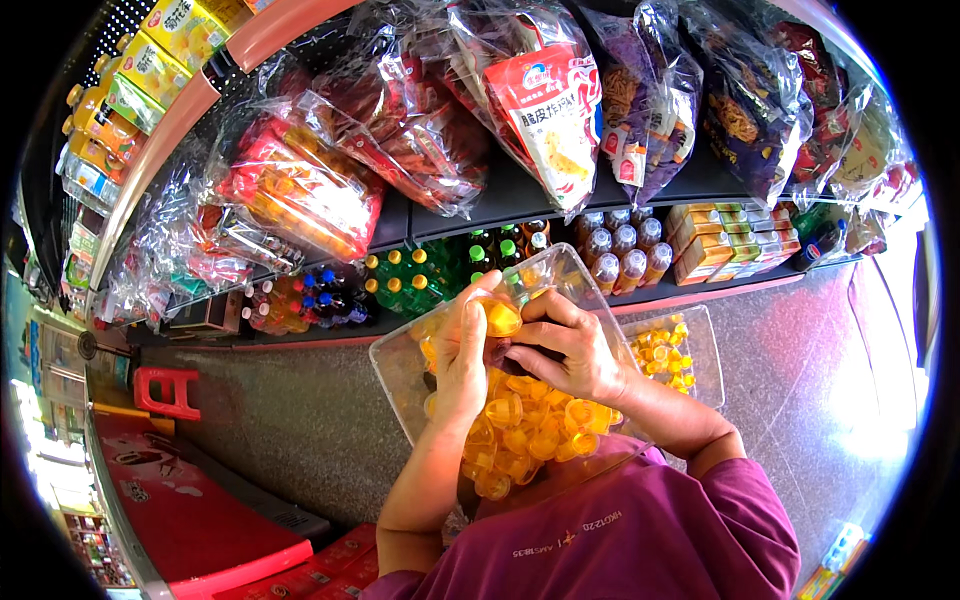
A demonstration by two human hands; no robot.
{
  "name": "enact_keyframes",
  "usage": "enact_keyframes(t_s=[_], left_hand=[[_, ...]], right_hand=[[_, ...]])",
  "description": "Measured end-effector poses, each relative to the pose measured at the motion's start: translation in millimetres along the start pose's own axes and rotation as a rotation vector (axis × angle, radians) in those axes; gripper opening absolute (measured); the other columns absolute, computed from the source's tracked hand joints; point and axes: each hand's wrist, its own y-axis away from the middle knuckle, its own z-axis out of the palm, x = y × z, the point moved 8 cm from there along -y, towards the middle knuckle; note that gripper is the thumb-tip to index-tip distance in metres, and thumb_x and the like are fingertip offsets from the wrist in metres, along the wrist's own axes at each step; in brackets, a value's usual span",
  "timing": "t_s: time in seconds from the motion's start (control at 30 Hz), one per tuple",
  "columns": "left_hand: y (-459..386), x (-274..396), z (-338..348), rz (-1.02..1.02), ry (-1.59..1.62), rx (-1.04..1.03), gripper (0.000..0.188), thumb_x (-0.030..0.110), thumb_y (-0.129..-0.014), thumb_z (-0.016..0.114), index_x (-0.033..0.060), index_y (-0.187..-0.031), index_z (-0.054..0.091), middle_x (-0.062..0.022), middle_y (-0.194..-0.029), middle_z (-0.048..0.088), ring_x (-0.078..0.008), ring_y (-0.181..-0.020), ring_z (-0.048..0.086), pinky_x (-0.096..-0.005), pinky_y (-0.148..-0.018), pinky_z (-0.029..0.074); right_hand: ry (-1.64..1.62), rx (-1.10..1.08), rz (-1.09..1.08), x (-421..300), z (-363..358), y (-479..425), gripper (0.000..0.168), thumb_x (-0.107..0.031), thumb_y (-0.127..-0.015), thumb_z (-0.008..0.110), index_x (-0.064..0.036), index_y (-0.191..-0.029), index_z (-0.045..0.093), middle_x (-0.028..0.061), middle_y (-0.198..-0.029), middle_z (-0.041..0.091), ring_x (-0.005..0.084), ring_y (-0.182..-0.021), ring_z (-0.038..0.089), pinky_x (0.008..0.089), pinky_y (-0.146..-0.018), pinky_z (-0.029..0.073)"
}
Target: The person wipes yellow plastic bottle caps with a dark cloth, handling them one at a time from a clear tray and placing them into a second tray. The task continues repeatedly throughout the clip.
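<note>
Both hands meet over a clear plastic bin [388,379] that rests against the person's lap. Between thumb and fingers, my left hand [461,364] holds a small translucent yellow plastic cup [502,318]. My right hand [574,345] pinches at the same cup's right side, its fingers bent. Just below the cup, a dark patch sits between the hands; what it is I cannot tell. Many similar yellow plastic cups [529,427] lie heaped in the bin under the wrists. My hands hide part of the heap.
A second clear bin [709,367] with smaller yellow pieces [664,356] stands on the floor [757,375] at right. Ahead, a shelf [450,225] carries bagged snacks [551,112], with bottles [397,274] and cartons [709,244] below. A red stool [180,394] and red counter [187,502] are at left.
</note>
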Motion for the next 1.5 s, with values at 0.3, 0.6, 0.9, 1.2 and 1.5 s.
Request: enact_keyframes(t_s=[0.3,0.6,0.9,1.2,1.5], left_hand=[[15,27,26,0.419,-0.448,-0.007,0.042,0.033,-0.107,0.042,0.0003,-0.131,0.054,-0.0082,-0.103,0.059,-0.0163,-0.093,0.055,-0.0282,-0.082,0.045],[27,26,29,0.38,-0.475,0.074,0.043,0.043,-0.108,0.032,0.0059,-0.104,0.054,-0.0049,-0.099,0.055,-0.0158,-0.091,0.055,-0.0295,-0.084,0.044],[11,-45,-3,-0.265,0.566,0.173,0.046,0.048,-0.105,0.043,0.0065,-0.114,0.061,-0.0011,-0.096,0.062,-0.0151,-0.096,0.059,-0.0308,-0.089,0.047],[18,-21,13,-0.057,0.204,0.117,0.058,0.047,-0.109,0.027,0.0019,-0.138,0.049,-0.0062,-0.118,0.059,-0.0126,-0.107,0.055,-0.0278,-0.096,0.043],[18,24,32,0.377,-0.694,-0.005,0.053,0.038,-0.109,0.029,-0.0001,-0.141,0.047,-0.0126,-0.124,0.052,-0.022,-0.115,0.05,-0.0344,-0.102,0.038]], right_hand=[[0.108,0.12,-0.021,-19,-16,-1,0.03,-0.008,-0.082,0.075,-0.003,-0.111,0.07,0.0133,-0.1,0.06,0.0287,-0.086,0.063,0.0361,-0.074,0.054],[-0.271,0.153,0.167,2,-16,3,0.011,-0.007,-0.092,0.065,0.001,-0.099,0.067,0.0146,-0.091,0.06,0.0289,-0.081,0.061,0.0369,-0.075,0.05],[0.236,0.043,-0.026,-22,3,2,0.032,-0.012,-0.08,0.075,-0.007,-0.111,0.07,0.0075,-0.093,0.059,0.0236,-0.077,0.063,0.0343,-0.062,0.054],[0.338,0.089,-0.157,-30,-3,6,0.053,-0.014,-0.071,0.08,-0.014,-0.123,0.067,0.0061,-0.105,0.059,0.0221,-0.081,0.064,0.0321,-0.061,0.056],[-0.415,0.086,0.464,33,5,13,0.032,-0.018,-0.095,0.062,0.004,-0.119,0.063,0.0168,-0.094,0.063,0.0262,-0.088,0.062,0.0359,-0.079,0.049]])
